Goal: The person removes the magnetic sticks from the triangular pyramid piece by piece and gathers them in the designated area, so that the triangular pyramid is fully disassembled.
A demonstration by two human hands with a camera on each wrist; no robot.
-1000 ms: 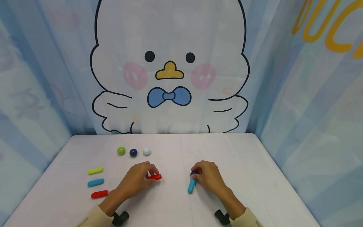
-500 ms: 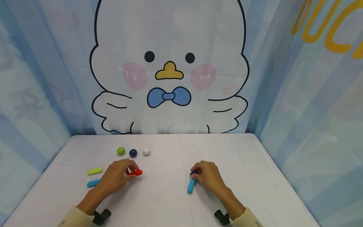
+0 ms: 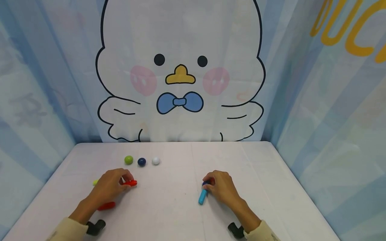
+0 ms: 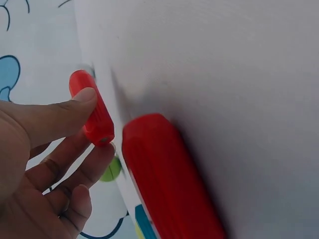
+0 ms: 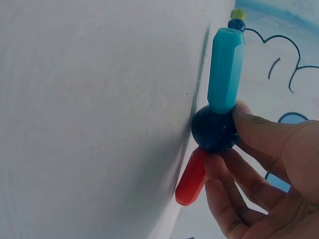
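Observation:
My left hand pinches a red rod above the left part of the table. In the left wrist view, the thumb presses along that red rod. My right hand holds a dark blue ball between thumb and fingers at the table's middle right. A light blue rod meets the ball on one side, and a red rod meets it on another. From the head view, that second red rod is hidden behind the right hand.
Another red rod lies beneath my left forearm. A yellow-green rod shows partly behind the left hand; a blue rod peeks out in the left wrist view. Farther back sit a green ball, a dark blue ball and a white ball.
My left hand has moved left with its red rod, covering the blue rod and part of the yellow-green one. The right hand stays nearly still, holding the ball.

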